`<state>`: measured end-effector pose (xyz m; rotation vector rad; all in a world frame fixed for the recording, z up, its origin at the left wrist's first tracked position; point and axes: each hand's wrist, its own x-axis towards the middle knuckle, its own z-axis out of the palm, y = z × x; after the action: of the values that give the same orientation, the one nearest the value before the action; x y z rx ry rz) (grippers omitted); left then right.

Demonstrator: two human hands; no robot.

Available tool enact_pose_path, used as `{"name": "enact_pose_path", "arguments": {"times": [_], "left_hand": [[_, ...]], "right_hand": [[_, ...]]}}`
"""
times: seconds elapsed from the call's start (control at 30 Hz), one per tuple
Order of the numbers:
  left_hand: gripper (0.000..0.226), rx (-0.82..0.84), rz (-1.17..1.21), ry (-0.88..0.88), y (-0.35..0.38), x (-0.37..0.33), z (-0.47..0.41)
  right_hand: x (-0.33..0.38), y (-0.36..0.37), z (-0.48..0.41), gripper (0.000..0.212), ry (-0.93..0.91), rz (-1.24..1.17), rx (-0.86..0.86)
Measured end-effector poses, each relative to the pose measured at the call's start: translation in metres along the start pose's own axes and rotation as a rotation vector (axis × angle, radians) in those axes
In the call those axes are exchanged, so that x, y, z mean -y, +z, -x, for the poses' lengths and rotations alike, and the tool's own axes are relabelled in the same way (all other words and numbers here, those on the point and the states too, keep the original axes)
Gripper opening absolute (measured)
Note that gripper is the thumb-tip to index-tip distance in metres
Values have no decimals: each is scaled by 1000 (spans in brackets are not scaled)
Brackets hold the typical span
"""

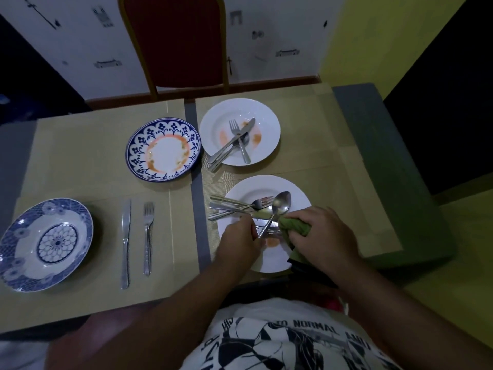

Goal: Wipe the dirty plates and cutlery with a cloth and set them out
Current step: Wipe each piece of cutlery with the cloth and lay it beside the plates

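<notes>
Low in the frame, right of centre, the left hand pinches a spoon by its handle above a white plate, while the right hand is closed around a green cloth at the bowl's base. Best to keep the handle steady and draw the cloth along the whole bowl. The spoon looks shiny steel, bowl tilted upward.

Home dining room; table with placemats, red chair
</notes>
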<state>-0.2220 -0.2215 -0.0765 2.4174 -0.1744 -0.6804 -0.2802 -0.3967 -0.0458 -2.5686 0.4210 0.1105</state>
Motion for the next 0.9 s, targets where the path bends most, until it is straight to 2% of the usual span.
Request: {"name": "enact_pose_path", "arguments": {"times": [0.07,0.17,0.27,0.37,0.47,0.6,0.7,0.9], "left_hand": [[21,23,65,-31,0,4,-2],[22,158,192,-65,-6,8,-1],[19,260,560,-222,-16,5,7],[31,310,860,-349,-26,1,15],[32,304,900,-368,-36,7,21],[25,322,915,-410,-52,22,28],[27,347,966,-446,-60,26,29],[31,397,964,-404,-73,26,20]], "right_hand": [[1,0,2,31,9,11,-7],[7,2,4,31,-6,19,-59],[17,7,5,34,-63,40,-124],[32,16,11,35,-237,136,-118],[40,27,10,34,-356,181,-85],[34,25,-22,31,-194,292,-61],[36,20,-29,33,-133,311,-81],[62,34,-6,32,-319,251,-130]]}}
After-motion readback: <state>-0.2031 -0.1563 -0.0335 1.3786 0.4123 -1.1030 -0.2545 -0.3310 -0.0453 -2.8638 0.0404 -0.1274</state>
